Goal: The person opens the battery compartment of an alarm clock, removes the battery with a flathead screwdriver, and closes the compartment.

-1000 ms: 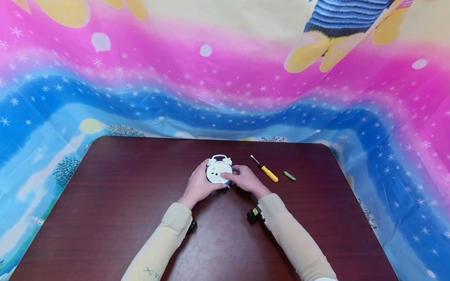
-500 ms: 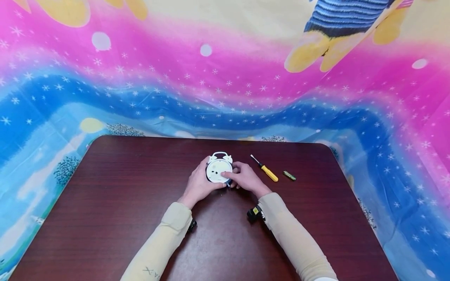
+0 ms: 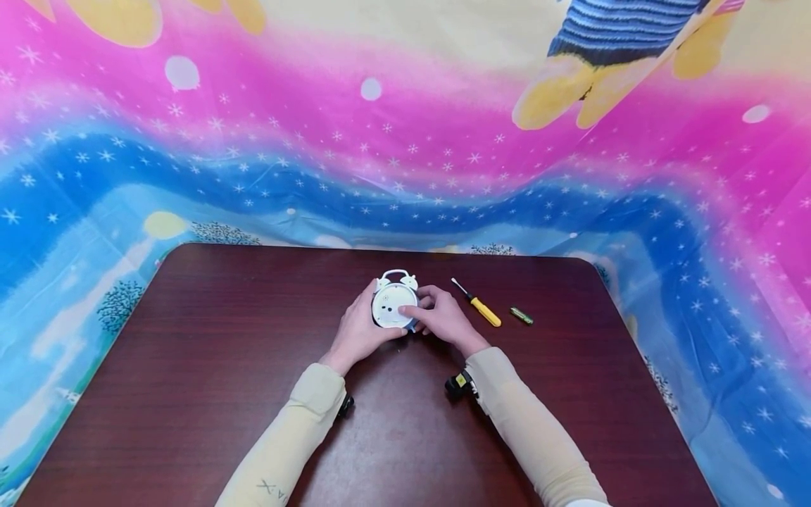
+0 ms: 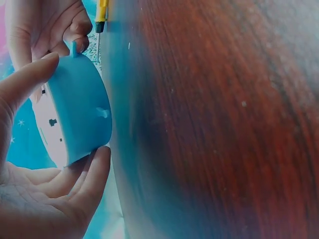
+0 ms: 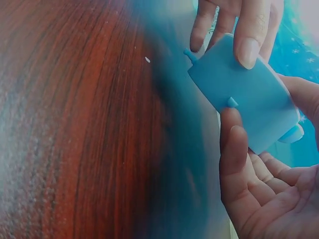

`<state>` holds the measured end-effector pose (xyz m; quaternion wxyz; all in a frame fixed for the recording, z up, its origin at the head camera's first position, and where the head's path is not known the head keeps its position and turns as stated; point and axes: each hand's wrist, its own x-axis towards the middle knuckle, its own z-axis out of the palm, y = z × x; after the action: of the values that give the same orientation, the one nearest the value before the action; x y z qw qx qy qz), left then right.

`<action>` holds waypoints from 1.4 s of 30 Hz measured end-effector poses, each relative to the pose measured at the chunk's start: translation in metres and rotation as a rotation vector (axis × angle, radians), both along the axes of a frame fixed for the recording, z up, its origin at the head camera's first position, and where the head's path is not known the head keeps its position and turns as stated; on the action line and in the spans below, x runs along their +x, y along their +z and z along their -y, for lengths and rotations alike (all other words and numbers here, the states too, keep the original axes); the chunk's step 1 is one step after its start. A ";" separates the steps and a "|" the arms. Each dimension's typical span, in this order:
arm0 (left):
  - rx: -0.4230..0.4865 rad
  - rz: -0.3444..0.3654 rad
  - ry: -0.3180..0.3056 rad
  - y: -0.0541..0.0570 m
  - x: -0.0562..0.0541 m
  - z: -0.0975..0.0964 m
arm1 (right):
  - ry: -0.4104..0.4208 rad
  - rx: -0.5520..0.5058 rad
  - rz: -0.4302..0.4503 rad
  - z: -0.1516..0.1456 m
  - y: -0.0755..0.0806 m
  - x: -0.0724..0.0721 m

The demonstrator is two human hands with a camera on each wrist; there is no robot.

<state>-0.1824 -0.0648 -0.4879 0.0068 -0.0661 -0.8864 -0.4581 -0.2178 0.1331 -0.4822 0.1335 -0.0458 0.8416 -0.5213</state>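
Note:
A twin-bell alarm clock is held up between both hands, its white back with small dark holes facing the person. Its side shows light blue in the left wrist view, with a small foot sticking out. My left hand grips the clock's left side, thumb along the lower rim and fingers round the far edge. My right hand holds the right side, its thumb laid on the back. In the right wrist view, a curled finger of the right hand touches the small peg on the blue side.
To the right of the clock lie a screwdriver with a yellow handle and a small green battery. The dark red-brown table has rounded far corners, and a patterned cloth backdrop hangs round it.
The clock has risen a little in the head view, away from the person, with both hands keeping hold. The right hand's fingers have shifted slightly along its side. The screwdriver and battery stay put.

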 end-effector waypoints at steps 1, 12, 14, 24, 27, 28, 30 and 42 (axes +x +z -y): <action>-0.003 -0.005 0.002 0.000 0.000 0.000 | -0.002 0.001 -0.007 0.000 0.000 0.000; -0.052 -0.154 0.094 0.005 0.005 -0.009 | -0.096 -0.022 -0.098 0.006 0.005 0.001; -0.069 -0.170 0.083 0.008 0.006 -0.010 | -0.111 -0.030 -0.097 0.008 0.007 0.002; -0.075 -0.207 0.081 0.010 0.005 -0.010 | -0.060 -0.102 -0.096 0.016 0.012 0.005; -0.051 -0.222 0.104 0.010 0.004 -0.008 | -0.013 -0.141 -0.106 0.018 0.014 0.006; -0.038 -0.222 0.112 0.010 0.004 -0.008 | 0.003 -0.151 -0.111 0.019 0.014 0.006; -0.018 -0.208 0.125 0.011 0.004 -0.006 | 0.030 -0.163 -0.121 0.019 0.015 0.006; 0.089 -0.096 0.122 0.018 0.004 -0.001 | -0.015 -0.139 -0.239 0.015 0.012 0.000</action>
<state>-0.1785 -0.0639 -0.4703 0.0801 -0.0337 -0.8663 -0.4919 -0.2179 0.1185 -0.4703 0.0247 -0.1104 0.8136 -0.5703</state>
